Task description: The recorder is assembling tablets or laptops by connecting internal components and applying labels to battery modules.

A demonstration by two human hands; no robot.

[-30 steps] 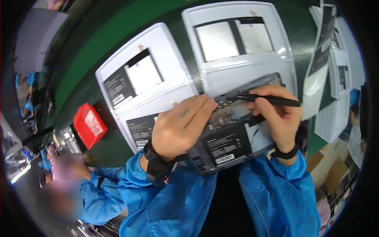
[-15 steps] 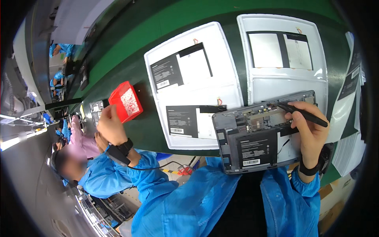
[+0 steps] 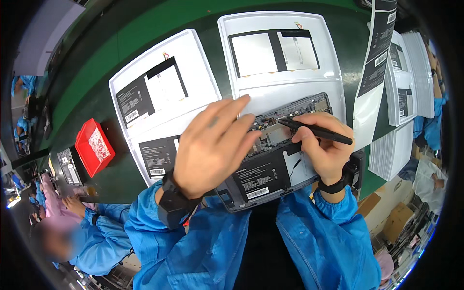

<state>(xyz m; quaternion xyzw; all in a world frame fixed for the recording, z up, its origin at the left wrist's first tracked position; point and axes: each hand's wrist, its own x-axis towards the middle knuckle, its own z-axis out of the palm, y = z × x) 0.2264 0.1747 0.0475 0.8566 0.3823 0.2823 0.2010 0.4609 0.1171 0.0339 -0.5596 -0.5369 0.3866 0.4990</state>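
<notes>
A tablet with its back cover off [image 3: 270, 193] is tilted over the table's front edge, its circuit board and black-and-white battery [image 3: 261, 179] exposed. My right hand [image 3: 325, 150] grips slim black tweezers [image 3: 321, 132] like a pen, their tip at the board along the tablet's far side. My left hand [image 3: 208, 145] hovers over the tablet's left part, fingers stretched and apart, hiding some of the board. Nothing shows between those fingers, though their undersides are hidden. Behind it, a white tray [image 3: 116, 87] holds battery packs [image 3: 166, 87]; one pack [image 3: 157, 157] is partly covered by my left hand.
Another white tray [image 3: 285, 17] with a battery pack [image 3: 253, 53] lies beyond the tablet. A red bin [image 3: 89, 150] of small white pieces stands left, beside another open device [image 3: 70, 166]. Stacked white trays [image 3: 394, 154] stand right. At left sits a co-worker in blue [image 3: 104, 246].
My left hand has come right from beside the red bin to above the tablet, its fingers going from pinched to spread. The tweezers stay at the board; the view has shifted right.
</notes>
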